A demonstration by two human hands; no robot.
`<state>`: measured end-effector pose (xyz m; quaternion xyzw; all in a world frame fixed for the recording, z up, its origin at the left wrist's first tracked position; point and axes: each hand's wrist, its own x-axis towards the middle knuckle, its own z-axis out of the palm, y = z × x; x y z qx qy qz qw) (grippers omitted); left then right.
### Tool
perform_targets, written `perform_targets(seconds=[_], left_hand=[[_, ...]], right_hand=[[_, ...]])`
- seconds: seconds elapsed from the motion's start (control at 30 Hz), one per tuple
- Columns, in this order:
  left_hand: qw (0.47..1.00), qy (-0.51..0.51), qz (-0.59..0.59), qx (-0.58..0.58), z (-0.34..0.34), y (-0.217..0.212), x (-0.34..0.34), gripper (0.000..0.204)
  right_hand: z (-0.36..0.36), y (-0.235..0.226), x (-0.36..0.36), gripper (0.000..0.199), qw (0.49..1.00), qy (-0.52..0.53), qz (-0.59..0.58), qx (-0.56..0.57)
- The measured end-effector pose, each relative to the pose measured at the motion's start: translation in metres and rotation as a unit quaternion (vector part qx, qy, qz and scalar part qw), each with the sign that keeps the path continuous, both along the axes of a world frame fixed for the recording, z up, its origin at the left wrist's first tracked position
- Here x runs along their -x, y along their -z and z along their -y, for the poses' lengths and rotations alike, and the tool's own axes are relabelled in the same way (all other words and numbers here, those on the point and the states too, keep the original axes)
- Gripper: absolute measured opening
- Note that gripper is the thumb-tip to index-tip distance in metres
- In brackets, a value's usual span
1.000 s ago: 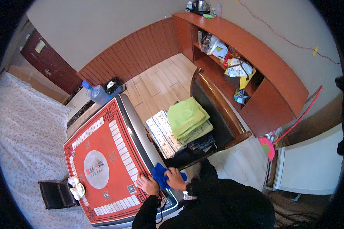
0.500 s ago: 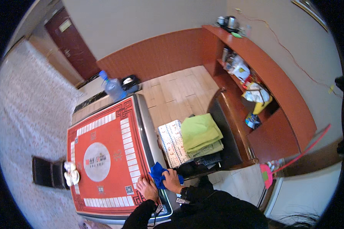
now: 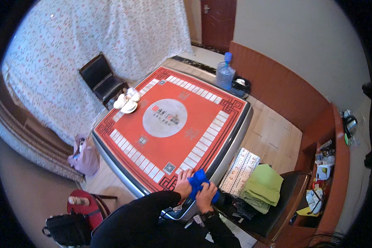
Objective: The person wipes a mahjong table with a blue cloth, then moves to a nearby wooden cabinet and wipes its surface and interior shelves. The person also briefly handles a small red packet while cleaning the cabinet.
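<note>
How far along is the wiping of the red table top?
Done: nothing shows as finished; no wiped patch can be told from the rest. In hand: the left hand and right hand both press a blue cloth at the near corner of the red table top. Left: apparently the rest of the surface, including the far edge where white cups sit.

bright even daylight | soft shadows | sharp centre | fisheye-bent, black-vignetted rim

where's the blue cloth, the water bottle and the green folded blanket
blue cloth (image 3: 198, 180): head view, bare top between the hands
water bottle (image 3: 225, 74): head view, clear body
green folded blanket (image 3: 263, 184): head view, top fold
</note>
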<state>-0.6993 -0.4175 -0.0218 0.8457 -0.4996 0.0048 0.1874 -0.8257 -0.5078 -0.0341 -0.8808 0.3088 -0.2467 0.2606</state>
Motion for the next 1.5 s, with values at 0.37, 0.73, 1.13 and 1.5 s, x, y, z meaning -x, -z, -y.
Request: perform_targets(seconds=[0.37,0.73,1.13,1.5], left_hand=[[0.999,-0.012,0.036,-0.034,0.004,0.016,-0.002,0.060],[0.999,-0.016,0.033,0.024,0.005,0.013,-0.002,0.063],[0.998,-0.033,0.047,0.010,0.004,0.015,0.002,0.043],[0.997,-0.036,0.062,0.020,0.001,0.002,0.003,0.047]], right_hand=[[0.011,-0.002,-0.030,0.045,0.999,0.046,-0.015,0.011],[0.000,-0.002,-0.021,0.043,0.998,0.065,-0.019,0.019],[-0.059,0.005,0.039,0.044,0.998,-0.027,-0.030,-0.042],[-0.027,0.022,0.001,0.042,0.996,0.084,0.022,-0.013]])
